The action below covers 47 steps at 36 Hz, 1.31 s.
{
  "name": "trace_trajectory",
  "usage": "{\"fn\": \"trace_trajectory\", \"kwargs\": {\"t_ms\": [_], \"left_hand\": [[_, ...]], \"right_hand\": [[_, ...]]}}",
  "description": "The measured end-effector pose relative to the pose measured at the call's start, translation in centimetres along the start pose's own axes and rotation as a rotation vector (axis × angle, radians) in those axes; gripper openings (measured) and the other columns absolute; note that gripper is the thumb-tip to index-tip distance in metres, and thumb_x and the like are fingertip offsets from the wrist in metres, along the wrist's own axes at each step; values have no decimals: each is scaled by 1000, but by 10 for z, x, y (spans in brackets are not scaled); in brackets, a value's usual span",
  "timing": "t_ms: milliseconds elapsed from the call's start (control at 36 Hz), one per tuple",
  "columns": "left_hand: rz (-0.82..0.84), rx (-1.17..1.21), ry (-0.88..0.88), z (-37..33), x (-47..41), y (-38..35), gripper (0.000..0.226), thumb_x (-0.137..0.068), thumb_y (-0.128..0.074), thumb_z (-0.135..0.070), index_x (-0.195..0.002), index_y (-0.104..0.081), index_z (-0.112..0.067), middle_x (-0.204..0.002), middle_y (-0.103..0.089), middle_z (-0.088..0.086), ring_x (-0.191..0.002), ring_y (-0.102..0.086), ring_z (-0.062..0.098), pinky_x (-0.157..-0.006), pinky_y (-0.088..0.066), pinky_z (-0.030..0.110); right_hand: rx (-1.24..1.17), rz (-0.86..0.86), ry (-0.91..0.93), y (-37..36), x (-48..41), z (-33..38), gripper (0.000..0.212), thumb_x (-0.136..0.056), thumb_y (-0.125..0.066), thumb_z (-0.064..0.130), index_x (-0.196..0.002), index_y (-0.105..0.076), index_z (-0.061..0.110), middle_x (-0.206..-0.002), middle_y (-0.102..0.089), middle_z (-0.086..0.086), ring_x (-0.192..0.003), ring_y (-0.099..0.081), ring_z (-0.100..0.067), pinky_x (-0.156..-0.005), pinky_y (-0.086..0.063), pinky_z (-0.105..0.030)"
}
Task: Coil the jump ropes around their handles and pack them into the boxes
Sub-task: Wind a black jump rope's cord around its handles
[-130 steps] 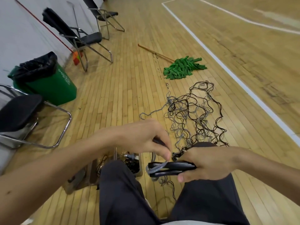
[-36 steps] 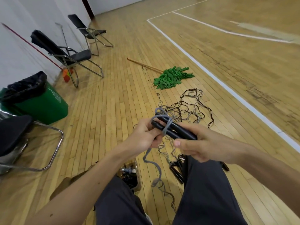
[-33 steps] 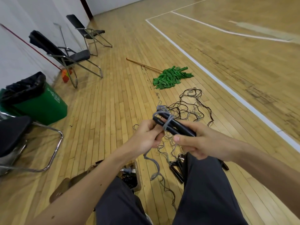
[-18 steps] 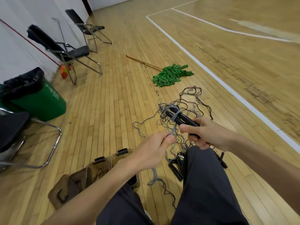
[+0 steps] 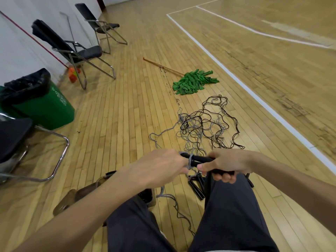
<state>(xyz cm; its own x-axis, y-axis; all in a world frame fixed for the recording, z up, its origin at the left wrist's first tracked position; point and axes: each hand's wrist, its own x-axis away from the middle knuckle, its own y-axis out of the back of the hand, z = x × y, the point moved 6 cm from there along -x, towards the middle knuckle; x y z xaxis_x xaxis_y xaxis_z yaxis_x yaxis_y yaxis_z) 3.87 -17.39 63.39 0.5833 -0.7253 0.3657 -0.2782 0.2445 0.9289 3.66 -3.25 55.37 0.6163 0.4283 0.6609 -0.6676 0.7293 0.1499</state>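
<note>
Low on the left, the boxes [image 5: 81, 192] sit on the floor beside the person's knee, partly hidden by the forearm, so none of this rope is packed yet. The left hand [image 5: 160, 166] is curled with its back to the camera and seems to pinch the grey rope [image 5: 190, 160] right where it loops over the end of the black handles [image 5: 200, 158]; the fingertips themselves are hidden. Only a few turns sit there, close to the tip, and if the pull slackens they are likely to slide off the end and spring loose. The free length drops between the knees and trails over the floor, where it could snag under a foot or catch on the spare handles [image 5: 197, 187] lying just beside the leg. The right hand [image 5: 227, 163] is closed around the far part of the held handles, keeping the pair together; if that grip loosens, the two could splay apart and the wraps would go slack. Beyond both hands the tangle of ropes [image 5: 205, 124] lies spread across the boards, grey and dark strands crossing. I cannot tell whether the held rope runs into it; if it does, a hard pull could tighten a knot or drag other ropes along.
</note>
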Motion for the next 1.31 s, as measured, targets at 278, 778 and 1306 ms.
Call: {"fn": "trace_trajectory", "kwargs": {"t_ms": [278,778,1306], "left_hand": [[-14,169,-67,18,0,18,30,-99,-55,-41,-104,-74,-19,-90,-70,-6,-82,-61,8,-77,-50,29],[-230,1084,-147,53,7,23,15,-91,-66,-18,-86,-75,-7,-66,-63,9,-59,-52,30,-56,-43,41],[-495,1591,-7,77,7,35,30,-101,-48,-25,-85,-67,-7,-52,-37,1,-40,-30,10,-40,-27,21]], "right_hand": [[197,148,-7,-27,8,15,32,-102,-57,40,-93,-53,9,-56,-52,2,-43,-44,-12,-43,-40,-22],[169,230,454,-46,41,59,21,-97,-67,16,-92,-52,3,-62,-51,5,-48,-46,-14,-48,-43,-25],[-186,-66,686,-24,42,119,18,-99,-62,11,-84,-53,15,-67,-54,-5,-63,-63,-26,-56,-51,-33]]}}
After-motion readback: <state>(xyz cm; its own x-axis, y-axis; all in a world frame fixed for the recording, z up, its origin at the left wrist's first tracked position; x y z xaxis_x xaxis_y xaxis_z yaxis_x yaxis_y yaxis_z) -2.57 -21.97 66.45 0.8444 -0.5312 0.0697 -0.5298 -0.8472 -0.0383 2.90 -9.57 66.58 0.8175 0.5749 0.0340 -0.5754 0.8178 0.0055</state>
